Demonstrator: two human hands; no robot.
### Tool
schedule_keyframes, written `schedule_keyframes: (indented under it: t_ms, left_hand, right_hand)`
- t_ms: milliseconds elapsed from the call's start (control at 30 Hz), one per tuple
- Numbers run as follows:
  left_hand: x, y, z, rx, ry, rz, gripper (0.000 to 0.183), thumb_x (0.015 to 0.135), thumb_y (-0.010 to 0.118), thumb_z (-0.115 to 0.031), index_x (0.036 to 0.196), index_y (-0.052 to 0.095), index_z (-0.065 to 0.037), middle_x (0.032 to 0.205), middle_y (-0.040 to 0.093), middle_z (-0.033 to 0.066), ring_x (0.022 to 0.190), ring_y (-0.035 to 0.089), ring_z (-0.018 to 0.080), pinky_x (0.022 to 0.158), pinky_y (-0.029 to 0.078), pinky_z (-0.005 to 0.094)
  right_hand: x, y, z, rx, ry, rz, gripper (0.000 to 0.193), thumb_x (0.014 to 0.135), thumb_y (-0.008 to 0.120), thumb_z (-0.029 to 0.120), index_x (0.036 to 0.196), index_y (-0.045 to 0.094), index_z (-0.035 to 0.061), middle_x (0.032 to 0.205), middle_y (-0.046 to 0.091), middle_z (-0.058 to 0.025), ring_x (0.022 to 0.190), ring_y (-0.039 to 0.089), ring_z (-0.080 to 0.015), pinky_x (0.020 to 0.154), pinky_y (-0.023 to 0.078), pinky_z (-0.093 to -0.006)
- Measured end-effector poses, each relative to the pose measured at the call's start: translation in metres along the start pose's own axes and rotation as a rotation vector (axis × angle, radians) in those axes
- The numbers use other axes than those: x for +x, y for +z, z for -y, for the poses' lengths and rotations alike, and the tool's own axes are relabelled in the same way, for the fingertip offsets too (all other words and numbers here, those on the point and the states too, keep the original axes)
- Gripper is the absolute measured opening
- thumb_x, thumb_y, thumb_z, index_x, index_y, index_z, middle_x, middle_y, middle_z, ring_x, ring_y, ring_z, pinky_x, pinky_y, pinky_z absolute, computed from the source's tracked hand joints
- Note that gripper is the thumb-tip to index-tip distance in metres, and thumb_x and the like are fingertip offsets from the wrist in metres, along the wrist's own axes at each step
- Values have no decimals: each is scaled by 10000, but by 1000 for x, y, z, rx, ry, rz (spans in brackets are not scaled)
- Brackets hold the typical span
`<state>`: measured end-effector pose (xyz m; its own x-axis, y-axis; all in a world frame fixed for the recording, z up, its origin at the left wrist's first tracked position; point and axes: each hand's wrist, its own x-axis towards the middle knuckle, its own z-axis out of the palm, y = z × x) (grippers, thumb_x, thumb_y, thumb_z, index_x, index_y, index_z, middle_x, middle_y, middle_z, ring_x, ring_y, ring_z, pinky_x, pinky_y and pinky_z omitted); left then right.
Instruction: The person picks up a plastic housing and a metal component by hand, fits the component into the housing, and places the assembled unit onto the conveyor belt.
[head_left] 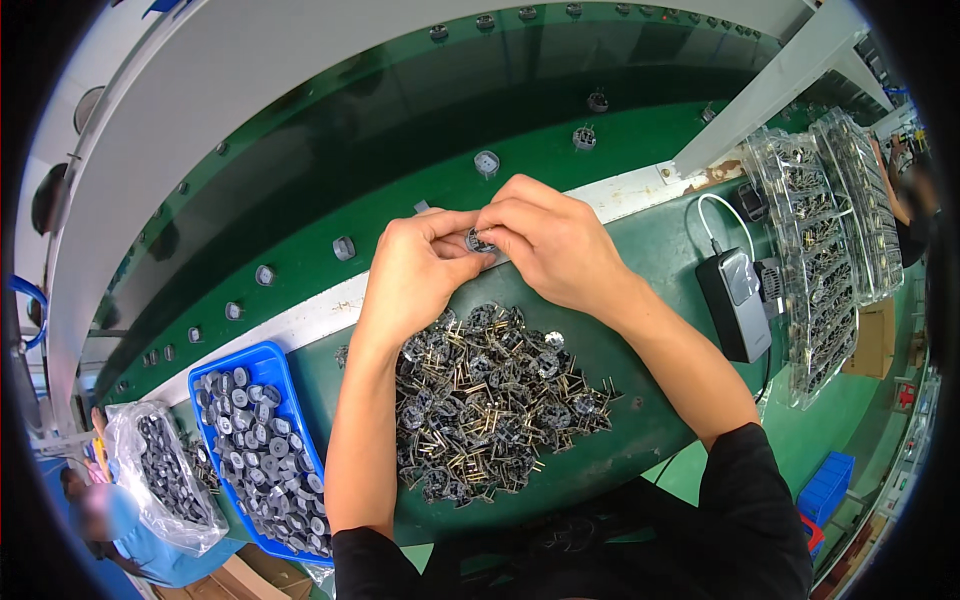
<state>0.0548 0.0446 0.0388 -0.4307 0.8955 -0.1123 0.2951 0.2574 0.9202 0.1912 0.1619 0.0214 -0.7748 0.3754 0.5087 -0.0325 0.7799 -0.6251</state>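
Observation:
Above the bench's far edge, my left hand (pixel 422 268) pinches a small round grey plug housing (pixel 478 241) between thumb and fingers. My right hand (pixel 548 240) meets it from the other side, its thumb and fingertips pressed at the black inside of the part. Fingers partly cover the piece, so its fine detail is hidden. Below my wrists lies a heap of black plug inserts with brass pins (pixel 490 400). Left of my left forearm stands a blue tray (pixel 296 395) filled with loose grey housings (pixel 262 440).
Beyond a white rail (pixel 625 200), a green conveyor belt (pixel 390 205) carries several spaced grey parts. A black and grey power bank (pixel 735 300) with a white cable lies right. Clear plastic trays (pixel 815 250) of pinned parts stand farther right. A plastic bag (pixel 165 475) lies left; people are at both sides.

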Motion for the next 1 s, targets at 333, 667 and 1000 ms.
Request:
schedule_keyframes:
  t_ms: [333, 667, 1000]
  left_hand:
    - [1, -2, 2, -198, -25, 27, 309, 776, 750, 0, 1080, 710, 37, 809, 682, 44, 759, 628, 92, 718, 521, 280]
    - [66, -49, 18, 296, 25, -268, 288, 852, 675, -153, 1097, 714, -7, 881, 713, 109, 803, 632, 170, 767, 492, 295]
    - [102, -56, 30, 456, -2, -241, 323, 841, 687, -222, 1122, 697, -63, 983, 700, 142, 910, 667, 280, 815, 512, 354]
  right_hand:
    - [-7, 15, -8, 115, 62, -116, 132, 838, 664, -10, 964, 683, 22, 861, 620, -63, 707, 607, -181, 601, 487, -291]
    - [-12, 27, -18, 331, 10, 290, 193, 851, 655, 52, 1039, 695, 59, 887, 614, -85, 793, 623, -232, 682, 498, -335]
    - [18, 60, -1, 155, -53, 555, 201, 856, 659, 187, 1023, 696, 81, 966, 626, -90, 916, 631, -304, 783, 504, -417]
